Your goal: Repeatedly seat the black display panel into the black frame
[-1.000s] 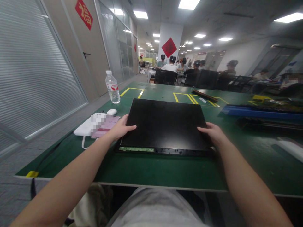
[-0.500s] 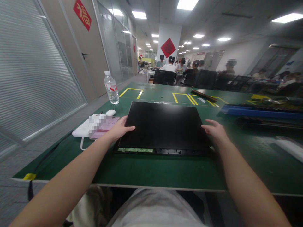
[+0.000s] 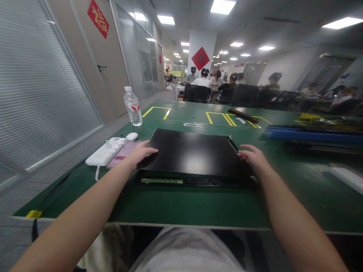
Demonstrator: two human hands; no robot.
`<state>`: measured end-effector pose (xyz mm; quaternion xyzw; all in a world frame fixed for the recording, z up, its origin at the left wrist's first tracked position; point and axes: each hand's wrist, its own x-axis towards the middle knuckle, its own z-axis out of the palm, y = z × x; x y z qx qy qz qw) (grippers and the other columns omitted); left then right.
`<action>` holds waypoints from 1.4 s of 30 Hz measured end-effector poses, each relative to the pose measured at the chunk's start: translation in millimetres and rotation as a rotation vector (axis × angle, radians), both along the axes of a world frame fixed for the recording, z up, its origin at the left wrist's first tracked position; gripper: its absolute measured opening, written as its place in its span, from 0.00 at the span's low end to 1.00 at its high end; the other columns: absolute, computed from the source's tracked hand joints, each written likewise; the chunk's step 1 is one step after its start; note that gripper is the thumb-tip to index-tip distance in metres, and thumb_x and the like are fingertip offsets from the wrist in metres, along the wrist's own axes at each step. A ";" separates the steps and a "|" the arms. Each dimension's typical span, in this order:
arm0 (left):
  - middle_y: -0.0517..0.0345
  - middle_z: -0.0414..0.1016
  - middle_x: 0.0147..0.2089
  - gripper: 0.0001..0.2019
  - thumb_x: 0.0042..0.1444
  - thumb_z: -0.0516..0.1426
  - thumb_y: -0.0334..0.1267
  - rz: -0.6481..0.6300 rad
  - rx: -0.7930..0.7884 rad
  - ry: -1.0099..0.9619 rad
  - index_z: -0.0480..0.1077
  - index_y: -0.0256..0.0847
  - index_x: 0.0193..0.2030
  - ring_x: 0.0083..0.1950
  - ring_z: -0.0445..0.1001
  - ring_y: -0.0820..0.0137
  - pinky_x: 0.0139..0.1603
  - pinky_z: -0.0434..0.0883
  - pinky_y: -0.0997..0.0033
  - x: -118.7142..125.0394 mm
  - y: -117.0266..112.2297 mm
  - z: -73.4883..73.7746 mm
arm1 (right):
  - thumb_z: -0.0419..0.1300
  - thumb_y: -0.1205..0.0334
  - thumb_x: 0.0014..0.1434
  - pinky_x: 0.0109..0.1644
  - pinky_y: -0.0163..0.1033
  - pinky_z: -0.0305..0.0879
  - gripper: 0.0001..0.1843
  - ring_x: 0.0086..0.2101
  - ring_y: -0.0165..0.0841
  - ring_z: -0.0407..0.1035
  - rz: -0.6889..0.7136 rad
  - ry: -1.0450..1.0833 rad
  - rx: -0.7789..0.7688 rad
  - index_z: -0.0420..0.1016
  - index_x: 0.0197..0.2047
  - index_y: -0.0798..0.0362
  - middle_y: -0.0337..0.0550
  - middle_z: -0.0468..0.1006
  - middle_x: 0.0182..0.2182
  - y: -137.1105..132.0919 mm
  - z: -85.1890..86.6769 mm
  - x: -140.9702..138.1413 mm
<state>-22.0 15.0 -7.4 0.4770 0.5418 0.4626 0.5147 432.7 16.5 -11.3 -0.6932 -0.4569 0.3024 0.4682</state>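
— While you have a hand at each side of the black panel (image 3: 193, 153), which step does this look like?

— You seem to be mid-handling, with the panel over the dark frame (image 3: 215, 183) on the green worktop (image 3: 187, 207), straight in front of you. The frame's near strip lies uncovered, showing a green circuit board (image 3: 161, 181).

— And how does your grip stand?

— Your left hand (image 3: 140, 154) pinches the panel's left edge, thumb on top, fingers round the side. Your right hand (image 3: 254, 158) has its fingertips gathered at the right edge; you can't tell from here whether they pinch the panel, the frame or merely touch.

— So what does your next move call for?

— Probably an equal hold on both sides, so you don't twist the panel or scrape that board.

— Does anything get in your way?

— Mostly your left: the phone (image 3: 128, 149) and the white power bank (image 3: 96, 155) sit close by your forearm, with a white, rounded object (image 3: 132, 136) and the water bottle (image 3: 133, 109) beyond. On your right, the blue tray (image 3: 300, 133) and the white bar (image 3: 348, 175) lie well apart from the panel.
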 end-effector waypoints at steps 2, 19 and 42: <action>0.58 0.83 0.34 0.25 0.35 0.69 0.36 0.014 -0.006 0.002 0.75 0.45 0.45 0.36 0.82 0.56 0.35 0.76 0.62 0.2 -0.5 2.3 | 0.65 0.61 0.45 0.27 0.35 0.62 0.21 0.25 0.31 0.68 0.011 0.009 0.009 0.76 0.45 0.51 0.42 0.79 0.27 0.4 -1.2 -0.2; 0.53 0.84 0.39 0.32 0.31 0.69 0.27 0.014 -0.034 -0.128 0.74 0.38 0.49 0.36 0.82 0.60 0.32 0.77 0.69 13.0 -12.4 12.0 | 0.64 0.65 0.44 0.28 0.35 0.62 0.17 0.29 0.35 0.73 -0.070 0.031 0.028 0.77 0.41 0.55 0.44 0.78 0.24 1.1 1.4 -1.1; 0.49 0.83 0.46 0.31 0.33 0.71 0.26 -0.001 -0.016 -0.178 0.73 0.38 0.49 0.46 0.82 0.57 0.44 0.79 0.65 13.5 -10.5 7.1 | 0.63 0.59 0.48 0.33 0.39 0.63 0.16 0.28 0.35 0.71 -0.054 -0.390 -0.031 0.81 0.42 0.50 0.42 0.80 0.27 8.9 -14.3 14.8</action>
